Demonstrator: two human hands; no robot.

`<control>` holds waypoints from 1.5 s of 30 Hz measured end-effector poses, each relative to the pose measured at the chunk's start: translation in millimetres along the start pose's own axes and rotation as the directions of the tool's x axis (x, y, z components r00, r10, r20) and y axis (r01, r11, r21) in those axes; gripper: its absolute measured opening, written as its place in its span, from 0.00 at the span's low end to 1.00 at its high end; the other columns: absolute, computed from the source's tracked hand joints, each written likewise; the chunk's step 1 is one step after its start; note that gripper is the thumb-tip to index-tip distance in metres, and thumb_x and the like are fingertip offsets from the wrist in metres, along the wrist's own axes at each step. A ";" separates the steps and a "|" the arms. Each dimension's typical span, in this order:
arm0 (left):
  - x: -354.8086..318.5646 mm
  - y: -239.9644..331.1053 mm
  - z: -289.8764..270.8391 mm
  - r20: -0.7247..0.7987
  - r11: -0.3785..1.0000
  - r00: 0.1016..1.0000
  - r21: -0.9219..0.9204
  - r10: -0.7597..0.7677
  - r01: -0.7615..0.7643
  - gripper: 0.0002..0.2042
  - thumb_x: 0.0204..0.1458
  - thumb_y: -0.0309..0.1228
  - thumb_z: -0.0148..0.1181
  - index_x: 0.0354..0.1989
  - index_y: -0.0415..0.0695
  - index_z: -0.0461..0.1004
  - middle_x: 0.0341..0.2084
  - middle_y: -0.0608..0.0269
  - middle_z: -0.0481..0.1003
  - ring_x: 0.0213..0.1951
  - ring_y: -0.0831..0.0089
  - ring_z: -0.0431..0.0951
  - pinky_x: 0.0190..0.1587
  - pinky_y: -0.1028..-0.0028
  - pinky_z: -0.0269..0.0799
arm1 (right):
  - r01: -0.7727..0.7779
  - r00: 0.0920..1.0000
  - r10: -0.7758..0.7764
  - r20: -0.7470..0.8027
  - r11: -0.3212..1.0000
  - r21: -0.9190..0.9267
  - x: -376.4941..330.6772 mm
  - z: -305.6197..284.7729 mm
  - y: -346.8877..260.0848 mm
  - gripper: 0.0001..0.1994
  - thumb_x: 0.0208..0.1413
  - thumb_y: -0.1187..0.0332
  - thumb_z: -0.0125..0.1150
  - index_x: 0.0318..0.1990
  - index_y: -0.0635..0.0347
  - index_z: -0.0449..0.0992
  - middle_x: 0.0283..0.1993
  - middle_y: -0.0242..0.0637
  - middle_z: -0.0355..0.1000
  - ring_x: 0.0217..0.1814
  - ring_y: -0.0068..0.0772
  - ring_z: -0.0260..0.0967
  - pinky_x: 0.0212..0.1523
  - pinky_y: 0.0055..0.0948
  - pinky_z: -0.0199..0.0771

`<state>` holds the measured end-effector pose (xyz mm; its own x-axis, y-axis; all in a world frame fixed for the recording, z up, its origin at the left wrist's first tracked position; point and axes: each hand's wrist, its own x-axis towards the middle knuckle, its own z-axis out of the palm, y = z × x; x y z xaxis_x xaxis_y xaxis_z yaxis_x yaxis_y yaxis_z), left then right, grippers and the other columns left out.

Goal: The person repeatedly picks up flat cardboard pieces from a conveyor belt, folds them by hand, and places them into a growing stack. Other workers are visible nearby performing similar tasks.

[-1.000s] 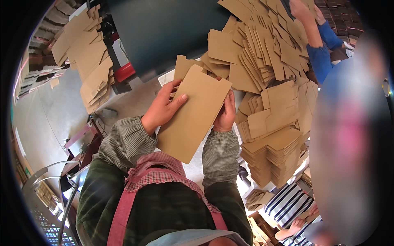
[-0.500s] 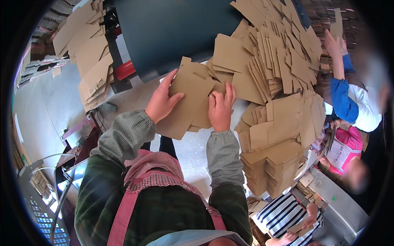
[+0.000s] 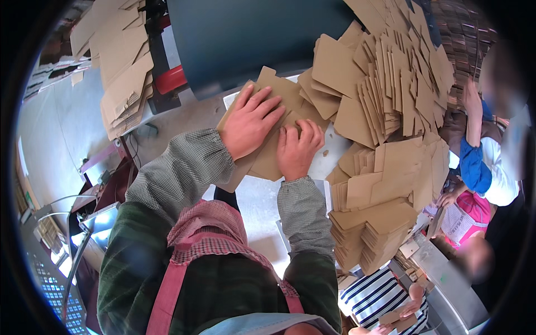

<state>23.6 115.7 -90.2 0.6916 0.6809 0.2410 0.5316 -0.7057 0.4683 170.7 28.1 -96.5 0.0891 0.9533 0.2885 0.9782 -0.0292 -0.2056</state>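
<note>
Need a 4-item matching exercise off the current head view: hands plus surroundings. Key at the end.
Column one
1. Left hand
2. Right hand
3. Red cylinder
4. Stepped cardboard stack

Column two
A. By the lower left part of the large dark panel
B. Fingers bent, on the cardboard pieces
C. Just right of the right checked sleeve
D. Fingers extended, palm down over the cardboard pieces

Right pairs: 1-D, 2-B, 3-A, 4-C
</note>
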 end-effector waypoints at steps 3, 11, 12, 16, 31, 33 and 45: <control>0.0 0.6 1.9 -0.006 1.000 1.000 -0.010 -0.019 0.019 0.18 0.52 0.31 0.52 0.52 0.46 0.73 0.56 0.59 0.69 0.64 0.59 0.62 0.69 0.53 0.47 | 0.050 0.990 -0.053 0.129 0.998 0.028 20.2 -12.6 -2.4 0.08 0.52 0.65 0.61 0.28 0.58 0.71 0.39 0.39 0.68 0.47 0.45 0.63 0.55 0.47 0.59; 0.3 0.5 3.4 -0.021 0.997 0.998 -0.056 -0.063 0.062 0.18 0.51 0.31 0.53 0.51 0.46 0.73 0.55 0.61 0.70 0.63 0.61 0.62 0.69 0.53 0.48 | 0.025 0.988 -0.025 0.154 1.000 0.001 35.7 -7.7 -8.6 0.09 0.51 0.67 0.59 0.21 0.59 0.73 0.25 0.36 0.68 0.36 0.41 0.64 0.47 0.42 0.59; 0.4 0.3 3.3 -0.026 0.997 0.998 -0.055 -0.062 0.061 0.18 0.51 0.31 0.53 0.51 0.46 0.73 0.55 0.61 0.70 0.63 0.62 0.63 0.69 0.54 0.48 | 0.010 0.987 -0.007 0.161 1.000 -0.018 36.1 -7.6 -10.7 0.09 0.50 0.67 0.59 0.21 0.59 0.73 0.26 0.36 0.69 0.36 0.41 0.64 0.46 0.42 0.59; -0.1 0.2 2.9 -0.042 0.997 0.997 -0.041 -0.061 0.059 0.18 0.50 0.31 0.54 0.51 0.46 0.74 0.55 0.62 0.70 0.63 0.62 0.63 0.69 0.54 0.49 | -0.015 0.991 0.019 0.134 0.999 -0.029 34.7 -5.2 -14.5 0.10 0.50 0.67 0.60 0.20 0.59 0.74 0.25 0.35 0.70 0.35 0.41 0.63 0.45 0.41 0.59; -0.2 -0.8 4.4 -0.071 0.992 0.993 -0.095 -0.095 0.088 0.17 0.49 0.31 0.56 0.49 0.47 0.75 0.54 0.63 0.71 0.62 0.63 0.64 0.68 0.55 0.51 | 0.010 1.000 -0.010 -0.001 0.988 0.155 22.8 10.8 0.8 0.15 0.54 0.70 0.59 0.17 0.60 0.67 0.21 0.34 0.64 0.32 0.40 0.62 0.43 0.38 0.58; 0.4 -0.6 3.8 -0.069 0.991 0.993 -0.094 -0.096 0.090 0.17 0.48 0.31 0.56 0.49 0.47 0.75 0.54 0.64 0.72 0.62 0.63 0.64 0.68 0.55 0.51 | 0.028 0.999 -0.024 -0.028 0.991 0.135 21.5 11.9 0.3 0.15 0.55 0.70 0.59 0.17 0.60 0.66 0.21 0.35 0.64 0.32 0.40 0.62 0.43 0.38 0.58; -7.5 -21.4 -13.4 0.012 0.882 1.000 -0.470 0.010 -0.003 0.28 0.39 0.32 0.69 0.53 0.46 0.68 0.58 0.58 0.67 0.66 0.54 0.57 0.69 0.49 0.46 | -0.083 0.995 0.096 -0.011 0.908 0.412 17.9 10.7 8.5 0.14 0.54 0.72 0.56 0.18 0.62 0.65 0.20 0.35 0.62 0.32 0.40 0.59 0.42 0.38 0.59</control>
<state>0.5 128.3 -90.7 0.7024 0.6717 0.2356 0.2370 -0.5328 0.8124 178.6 48.2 -103.1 0.1846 0.9428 0.2775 0.8031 0.0180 -0.5955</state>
